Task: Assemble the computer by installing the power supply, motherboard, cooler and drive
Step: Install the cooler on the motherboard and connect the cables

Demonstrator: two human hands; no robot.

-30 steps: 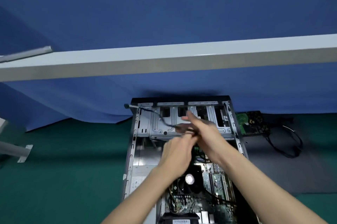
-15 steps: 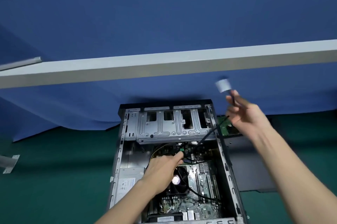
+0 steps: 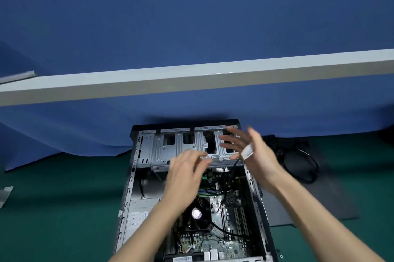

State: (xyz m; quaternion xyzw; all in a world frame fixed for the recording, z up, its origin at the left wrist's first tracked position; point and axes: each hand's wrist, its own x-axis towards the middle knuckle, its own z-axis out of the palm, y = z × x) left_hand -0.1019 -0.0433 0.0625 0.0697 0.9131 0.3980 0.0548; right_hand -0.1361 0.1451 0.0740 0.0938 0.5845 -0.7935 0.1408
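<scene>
Grey-tagged cable (image 3: 248, 152): now by thumb of right hand (image 3: 259, 159) over the case's drive cage (image 3: 170, 151), formerly raised right of it; fingers spread, grip uncertain. Left hand (image 3: 185, 176): lifted off motherboard (image 3: 213, 240), loose, empty.

Drive cage (image 3: 177, 148) spans case (image 3: 127, 189) top; cables (image 3: 226, 234) crowd motherboard (image 3: 232, 249).

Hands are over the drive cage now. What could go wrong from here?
1. The hanging cable by the right hand crosses the cage edge; it could snag or tug its plug.
2. The low cable beside the cooler may foul the fan.
3. The left hand, blurred, could scrape sheet metal.
</scene>
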